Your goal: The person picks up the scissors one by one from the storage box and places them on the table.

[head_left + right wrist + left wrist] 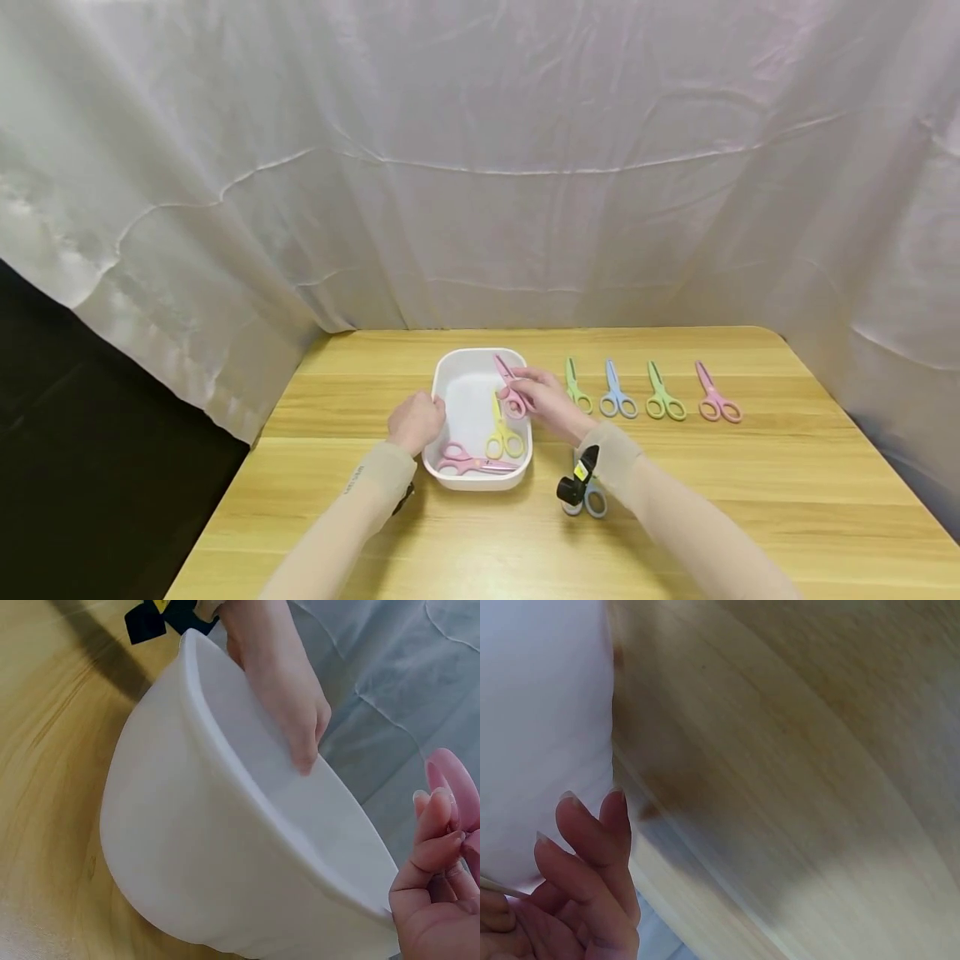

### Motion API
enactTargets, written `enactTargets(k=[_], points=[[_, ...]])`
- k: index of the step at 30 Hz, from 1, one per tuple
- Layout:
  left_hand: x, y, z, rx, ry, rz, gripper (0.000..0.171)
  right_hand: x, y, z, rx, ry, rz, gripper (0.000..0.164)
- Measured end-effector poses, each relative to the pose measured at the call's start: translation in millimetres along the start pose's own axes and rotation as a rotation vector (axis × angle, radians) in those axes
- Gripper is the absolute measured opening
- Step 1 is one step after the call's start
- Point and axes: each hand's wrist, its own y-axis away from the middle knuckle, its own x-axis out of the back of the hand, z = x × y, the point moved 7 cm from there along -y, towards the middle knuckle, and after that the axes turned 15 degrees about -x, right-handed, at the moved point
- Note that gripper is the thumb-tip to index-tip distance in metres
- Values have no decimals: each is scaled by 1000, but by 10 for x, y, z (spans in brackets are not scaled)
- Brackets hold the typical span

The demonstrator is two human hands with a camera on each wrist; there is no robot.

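The tub, scissors inside, stands left of a scissors row.

1. The wooden surface is yellow-brown with streaked grain, its far right corner rounded.
2. A creased, silvery-grey curtain hangs behind the far edge and past both far corners, a wavy line running across it.
3. A black area lies beyond the left edge.

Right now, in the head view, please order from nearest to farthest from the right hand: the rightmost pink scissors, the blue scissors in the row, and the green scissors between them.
1. Blue scissors, left of the other two.
2. Green scissors, in the middle.
3. Pink scissors, at the right end.
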Motion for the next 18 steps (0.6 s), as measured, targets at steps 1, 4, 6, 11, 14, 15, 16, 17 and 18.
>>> enactTargets(k=[1,4,6,11,14,15,16,17,18], points=[[3,3,-3,0,1,0,40,1,3,1,0,-8,-4,49],[11,8,-5,-6,2,4,40,22,23,13,-10,-13,-3,47],[11,11,-2,-7,6,5,40,45,42,18,-13,-5,-4,47],[5,2,-4,-3,7,10,39,114,70,32,-15,21,-18,48],[3,-3,-6,-4,-3,12,39,170,77,48,-15,15,-15,47],[1,-5,-6,-4,-5,10,39,188,83,53,-13,15,-12,46],[1,-6,-7,-4,-6,11,39,207,89,58,-11,22,-8,46],[0,-9,-8,-3,-5,9,39,223,96,63,-8,30,-6,47],[-1,-11,-9,-3,-3,8,39,242,104,70,-9,38,-1,47]])
